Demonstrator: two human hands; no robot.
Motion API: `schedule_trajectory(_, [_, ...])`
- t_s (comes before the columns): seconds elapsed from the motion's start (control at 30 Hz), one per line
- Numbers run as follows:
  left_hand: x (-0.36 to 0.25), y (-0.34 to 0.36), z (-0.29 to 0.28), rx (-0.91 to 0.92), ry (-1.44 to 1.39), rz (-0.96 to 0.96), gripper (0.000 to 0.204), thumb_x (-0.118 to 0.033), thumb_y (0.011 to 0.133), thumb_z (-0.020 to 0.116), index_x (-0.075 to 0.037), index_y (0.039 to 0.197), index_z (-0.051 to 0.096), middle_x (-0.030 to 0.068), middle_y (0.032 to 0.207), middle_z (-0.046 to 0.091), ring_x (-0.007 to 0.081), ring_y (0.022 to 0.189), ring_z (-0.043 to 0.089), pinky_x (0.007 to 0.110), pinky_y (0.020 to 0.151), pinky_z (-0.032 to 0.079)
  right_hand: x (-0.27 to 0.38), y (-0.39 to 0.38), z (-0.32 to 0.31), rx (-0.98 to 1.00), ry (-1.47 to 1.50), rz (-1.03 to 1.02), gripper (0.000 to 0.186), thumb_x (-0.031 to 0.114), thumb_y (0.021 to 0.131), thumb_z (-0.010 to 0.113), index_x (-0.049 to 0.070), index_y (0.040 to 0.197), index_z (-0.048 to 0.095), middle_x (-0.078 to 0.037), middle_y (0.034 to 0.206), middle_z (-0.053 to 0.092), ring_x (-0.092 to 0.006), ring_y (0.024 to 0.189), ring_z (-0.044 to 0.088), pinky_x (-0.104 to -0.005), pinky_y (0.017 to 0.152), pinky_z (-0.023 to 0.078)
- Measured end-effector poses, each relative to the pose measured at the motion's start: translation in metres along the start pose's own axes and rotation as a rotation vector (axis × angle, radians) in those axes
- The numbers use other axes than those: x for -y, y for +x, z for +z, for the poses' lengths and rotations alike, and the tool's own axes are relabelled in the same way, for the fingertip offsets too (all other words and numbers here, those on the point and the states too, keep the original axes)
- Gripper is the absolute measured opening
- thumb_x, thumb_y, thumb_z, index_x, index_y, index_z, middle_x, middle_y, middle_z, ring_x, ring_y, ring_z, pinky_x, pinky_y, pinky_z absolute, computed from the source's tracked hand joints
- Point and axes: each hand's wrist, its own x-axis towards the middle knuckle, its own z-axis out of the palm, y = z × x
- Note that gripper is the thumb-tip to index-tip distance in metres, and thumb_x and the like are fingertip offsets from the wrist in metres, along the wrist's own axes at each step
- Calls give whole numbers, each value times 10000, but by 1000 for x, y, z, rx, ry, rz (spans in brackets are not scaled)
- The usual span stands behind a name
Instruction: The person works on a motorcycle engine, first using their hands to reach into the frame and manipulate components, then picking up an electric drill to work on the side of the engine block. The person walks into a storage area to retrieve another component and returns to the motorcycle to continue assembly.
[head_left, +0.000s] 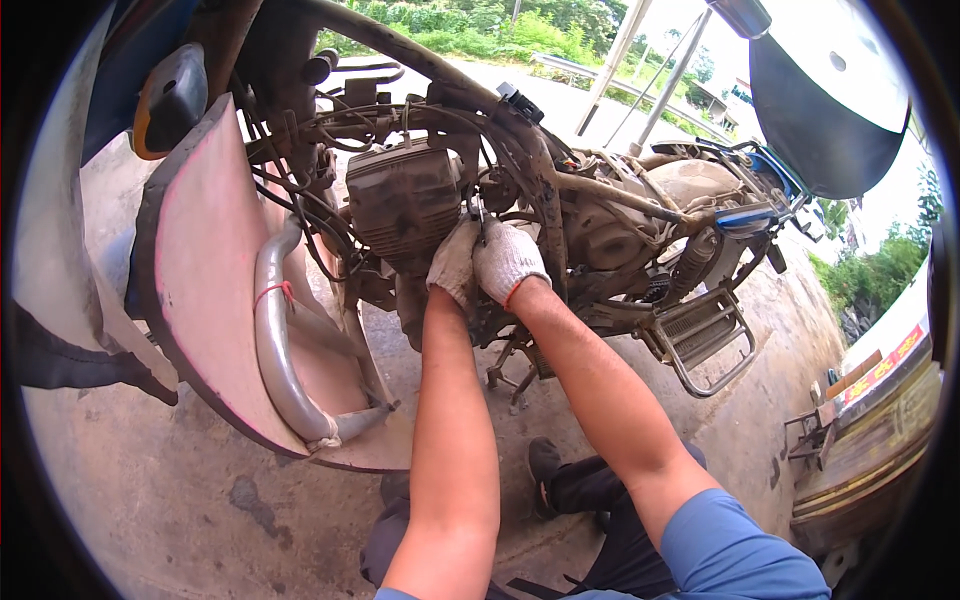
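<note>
Stripped motorbike [560, 190] on concrete; panels off, engine [405, 205] still mounted. Gloved left hand [455, 262] and right hand [507, 258] pressed beside engine, gripping small metal tool [478, 212]; fastener hidden.

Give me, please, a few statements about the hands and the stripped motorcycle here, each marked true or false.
1. Both hands wear white knit gloves. True: the left hand and the right hand are gloved.
2. The hands are at the rear footrest. False: they are side by side at the engine, by a small metal tool.
3. The silver exhaust pipe lies left of the hands. True.
4. The motorcycle stands on grass. False: it stands on a concrete floor.
5. The person's sleeves are red. False: the sleeve is blue.
</note>
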Motion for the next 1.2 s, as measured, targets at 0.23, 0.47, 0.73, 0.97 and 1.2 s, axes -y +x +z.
schedule_trajectory(0.23, [-12, -11, 2, -12, -158, -27, 395, -353, 954, 615, -31, 1177, 672, 99, 1051, 715, 239, 965, 665, 362, 895, 517, 12, 4, 8, 84, -6, 47, 329, 200, 903, 562, -31, 1115, 662, -287, 1059, 706, -423, 1049, 681, -479, 914, 550])
schedule_trajectory(0.47, [-17, -8, 14, -152, -7, -61, 482, -403, 931, 634, -49, 1257, 653, 93, 1136, 693, 233, 994, 633, 377, 895, 494, 9, 13, 0, 59, -10, 19, 284, 156, 921, 515, -9, 1100, 662, -291, 1042, 697, -443, 1030, 670, -503, 898, 535])
schedule_trajectory(0.73, [-3, -20, 47, 36, -17, 102, 593, -279, 997, 572, -33, 1518, 434, 97, 1291, 639, 186, 1127, 620, 325, 977, 492, -22, 9, -20, -152, -126, -102, 285, 172, 940, 510, 52, 1146, 667, -254, 944, 713, -436, 925, 687, -513, 829, 546])
schedule_trajectory(0.97, [20, -7, 70, -32, -206, 233, 526, -342, 1049, 463, -24, 1469, 464, 105, 1370, 586, 220, 1251, 556, 332, 1084, 416, -28, 30, -40, -82, 19, -133, 322, 229, 959, 556, 27, 1183, 666, -262, 1057, 695, -431, 1047, 654, -485, 892, 531])
schedule_trajectory(1.2, [-7, -8, 51, -266, 595, 211, 596, -450, 963, 498, -24, 1370, 587, 214, 1331, 634, 331, 1218, 602, 399, 1034, 457, -43, 3, -2, -165, 225, -135, 365, 221, 968, 551, 27, 1269, 622, -263, 1127, 681, -425, 1083, 642, -462, 904, 519])
